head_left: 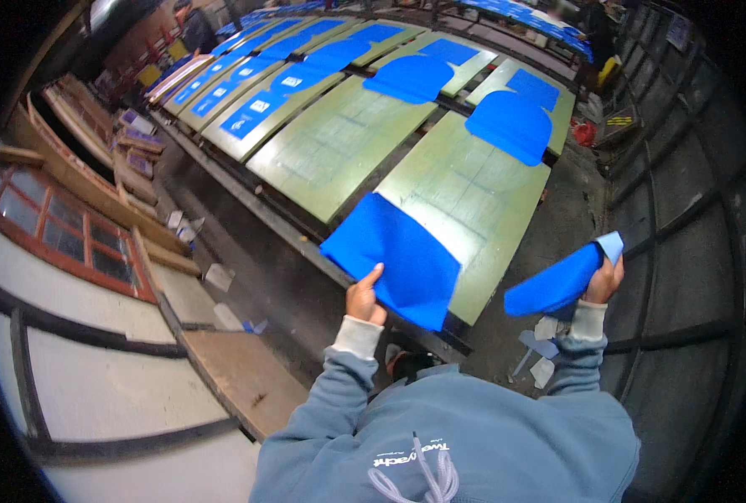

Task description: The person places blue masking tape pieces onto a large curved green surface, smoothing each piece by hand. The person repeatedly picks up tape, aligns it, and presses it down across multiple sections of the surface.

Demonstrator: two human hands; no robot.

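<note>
My left hand grips the near edge of a flat blue fabric piece, thumb on top. That piece hangs over the near end of the closest green board. Off to the right, beyond the board's edge, my right hand holds a folded blue fabric bundle with a paler blue corner turned up at the fingers. How many layers the bundle has cannot be told. Farther up the same board lies a rounded blue fabric piece, with a rectangular blue piece beyond it.
Several more green boards run away to the left on a dark metal frame, some bearing blue pieces with white prints. Wooden frames lean at left. Scraps litter the floor at right, beside a dark panelled wall. A person stands far back.
</note>
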